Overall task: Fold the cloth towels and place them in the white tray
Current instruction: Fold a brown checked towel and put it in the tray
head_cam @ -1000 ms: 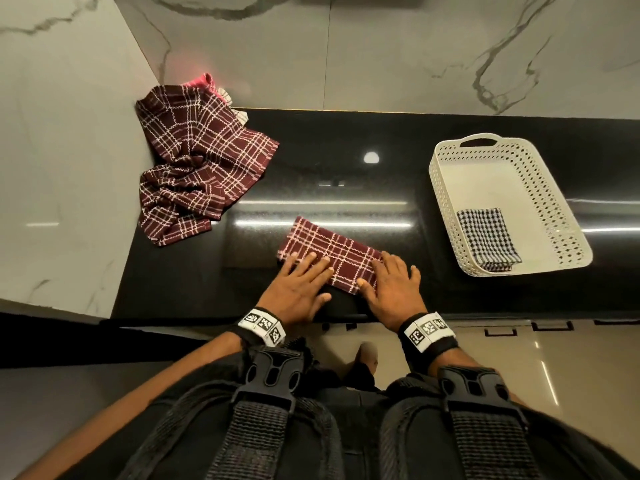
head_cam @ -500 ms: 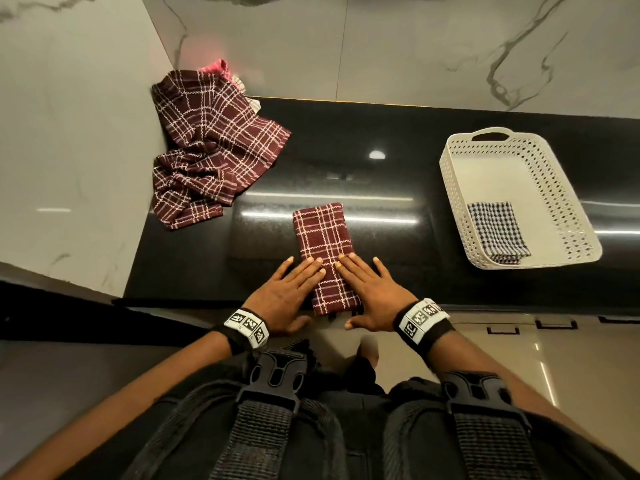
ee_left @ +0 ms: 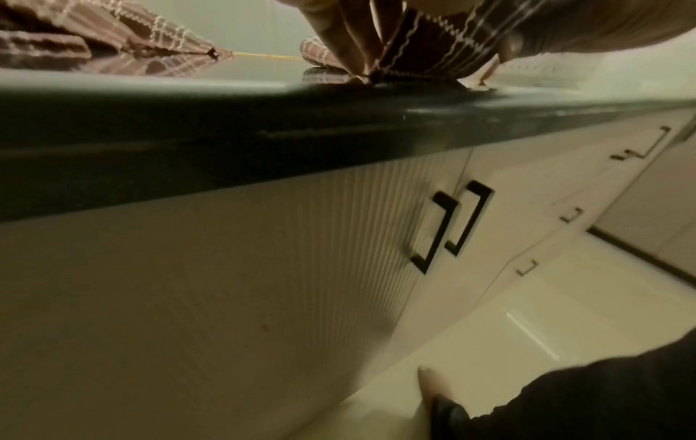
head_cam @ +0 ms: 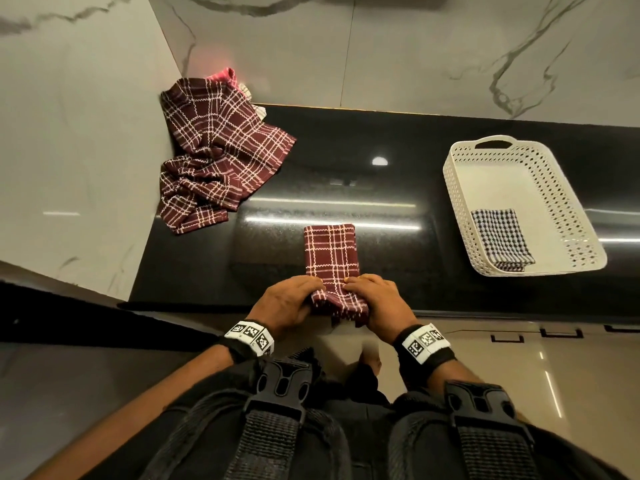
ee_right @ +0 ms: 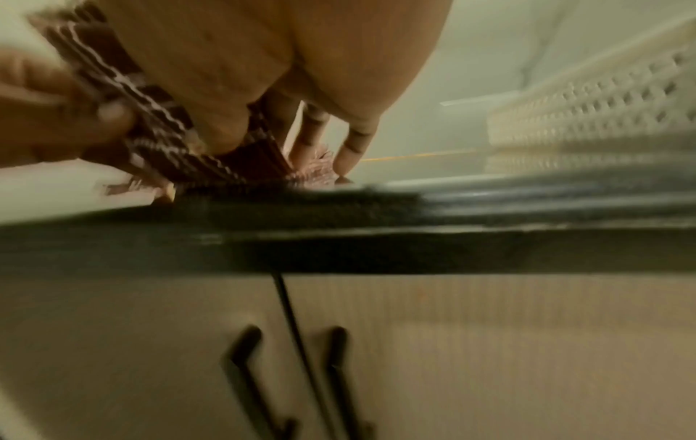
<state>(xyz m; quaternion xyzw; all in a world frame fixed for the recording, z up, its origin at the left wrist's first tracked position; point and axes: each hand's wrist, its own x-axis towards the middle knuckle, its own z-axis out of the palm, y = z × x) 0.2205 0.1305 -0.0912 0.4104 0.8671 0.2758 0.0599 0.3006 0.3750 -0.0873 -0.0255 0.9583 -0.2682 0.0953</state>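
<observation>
Maroon towel (head_cam: 331,251), near end in both hands (head_cam: 334,299)

black wristbands (head_cam: 425,344) with white coded tags — black chest straps (head_cam: 273,407)

Folded maroon plaid towel (head_cam: 331,252) on counter; checked towel (head_cam: 498,237) in white tray (head_cam: 575,216)

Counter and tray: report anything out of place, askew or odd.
Little stands out. A maroon plaid towel lies crumpled in the counter's far left corner, unfolded, with a pink cloth peeking from behind it. The black checked towel sits folded in the white tray. Both hands, left hand and right hand, grip the near end of the folded plaid towel.
</observation>
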